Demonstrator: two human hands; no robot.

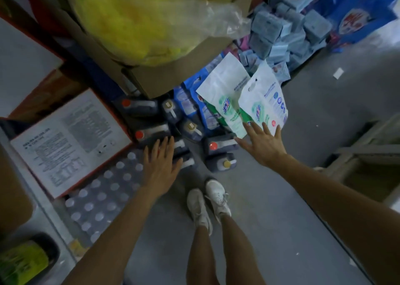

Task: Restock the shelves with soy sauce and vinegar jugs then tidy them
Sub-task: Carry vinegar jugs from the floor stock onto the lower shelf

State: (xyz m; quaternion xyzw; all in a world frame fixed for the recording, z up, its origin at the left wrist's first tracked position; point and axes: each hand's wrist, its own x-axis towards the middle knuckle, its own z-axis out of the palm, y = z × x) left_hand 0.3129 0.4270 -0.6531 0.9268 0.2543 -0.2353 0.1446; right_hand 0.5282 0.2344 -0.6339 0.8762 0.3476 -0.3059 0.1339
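Because the dark jugs (151,131) stand on the floor (303,133) and not on any shelf, the person leans over them with both arms stretched down. The jugs cluster at twelve o'clock from the white shoes (207,202), caps up, some red and some yellow. They are tucked under the overhang of a cardboard box (173,75), so they probably have to be drawn out from the front.

The left hand (161,168), at eleven o'clock from the shoes, hangs over the nearest jugs with fingers (164,148) straight, spread wide and holding nothing. Whether it touches a jug I cannot tell.

The right hand (264,148), at one o'clock, is just as wide and empty. Its fingertips (266,129) reach the lower edge of two white pouches (227,94) that lean over a red-capped jug (218,145), likely to push them aside. At nine o'clock lies a shrink-wrapped pack of bottles (101,196).
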